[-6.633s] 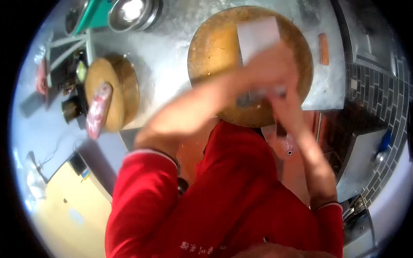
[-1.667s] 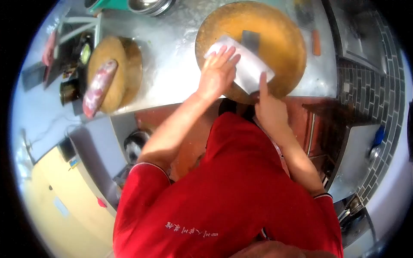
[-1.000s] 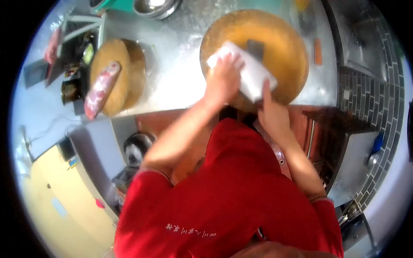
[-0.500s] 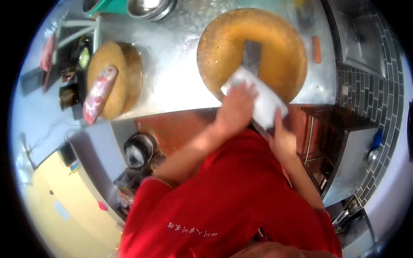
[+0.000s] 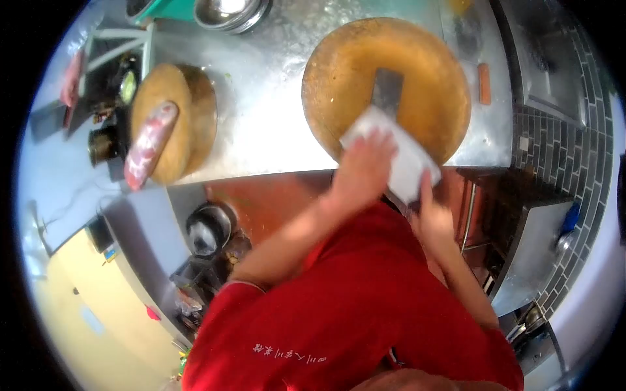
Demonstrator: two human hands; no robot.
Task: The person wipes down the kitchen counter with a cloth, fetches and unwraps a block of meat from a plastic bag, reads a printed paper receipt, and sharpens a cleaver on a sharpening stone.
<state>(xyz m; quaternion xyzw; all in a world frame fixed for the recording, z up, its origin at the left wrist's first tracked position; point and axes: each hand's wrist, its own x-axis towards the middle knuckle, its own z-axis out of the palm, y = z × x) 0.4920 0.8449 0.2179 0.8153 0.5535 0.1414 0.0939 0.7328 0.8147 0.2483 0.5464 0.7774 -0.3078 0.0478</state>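
Observation:
My right hand is closed round the handle of a cleaver, its index finger laid along the broad blade. The cleaver lies slanted over the near edge of a round wooden chopping block. My left hand rests flat on the blade with its fingers stretched out. A dark rectangular slab, seemingly a whetstone, sits on the block, and the blade's far corner covers its near end. Part of the handle is hidden by my right hand.
A second wooden block at the left bears a long pinkish-red piece, probably meat. Stacked metal bowls stand at the back. A reddish-brown bar lies right of the large block. Pots sit below the counter.
The whole view has shifted slightly, so the block and counter appear a little lower. Both hands and the cleaver keep nearly the same place against the slab.

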